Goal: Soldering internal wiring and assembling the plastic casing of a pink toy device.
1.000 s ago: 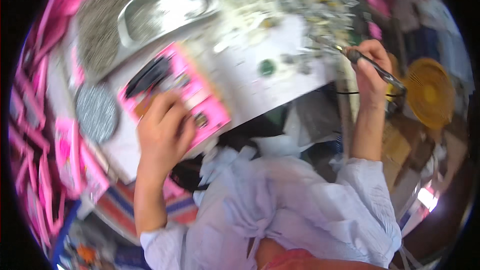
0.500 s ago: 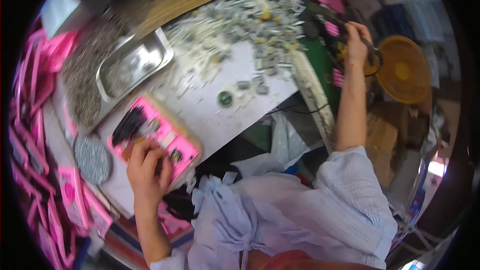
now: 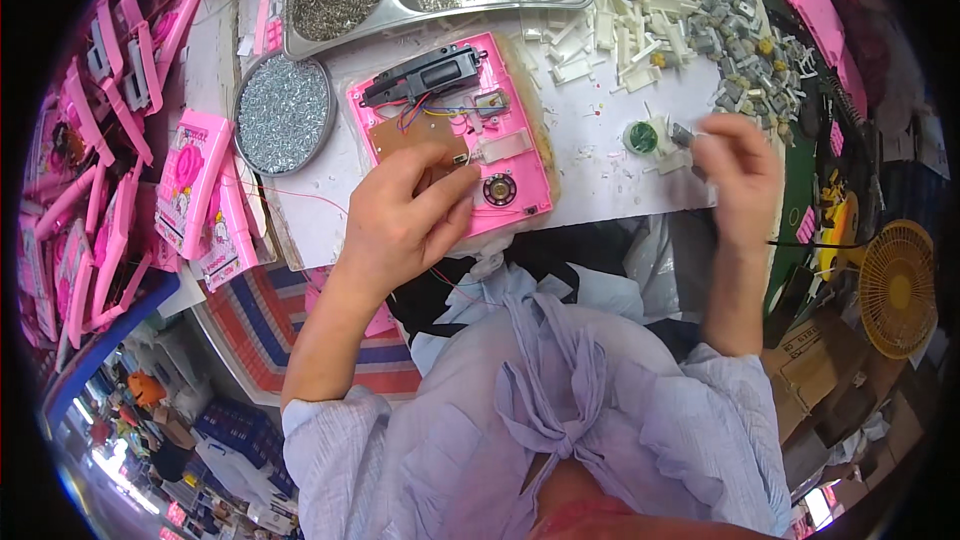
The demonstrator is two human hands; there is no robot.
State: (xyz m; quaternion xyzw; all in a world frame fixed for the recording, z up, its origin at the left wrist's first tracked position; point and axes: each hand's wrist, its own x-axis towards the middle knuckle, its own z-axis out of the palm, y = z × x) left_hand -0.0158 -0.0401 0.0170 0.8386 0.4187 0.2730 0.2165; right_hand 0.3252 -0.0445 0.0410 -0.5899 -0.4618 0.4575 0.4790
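A pink plastic toy casing [image 3: 535, 165] lies on the table, seated on a pale padded base. In it are a black mechanism [image 3: 425, 78], a round speaker [image 3: 499, 190], a brown board [image 3: 400, 135] and thin coloured wires. My left hand [image 3: 405, 210] is over the casing's lower left, thumb and fingers pinched at a small part beside the speaker; what is between them is hidden. My right hand [image 3: 740, 175] hovers at the table's right, next to small grey parts [image 3: 682, 135] and a small round green thing [image 3: 641, 137]. Its fingers are curled and blurred.
A round dish of small silvery pieces [image 3: 285, 112] stands left of the casing. Behind is a metal tray [image 3: 480, 6] with metal bits. White plastic pieces [image 3: 625, 25] and grey parts heap at back right. Pink casings [image 3: 195, 180] pile at left. A round yellow grille [image 3: 898, 288] stands far right.
My right hand has come from a dark rod-shaped thing at the far right to the small grey parts on the table. My left hand stays at the casing. The whole view has turned.
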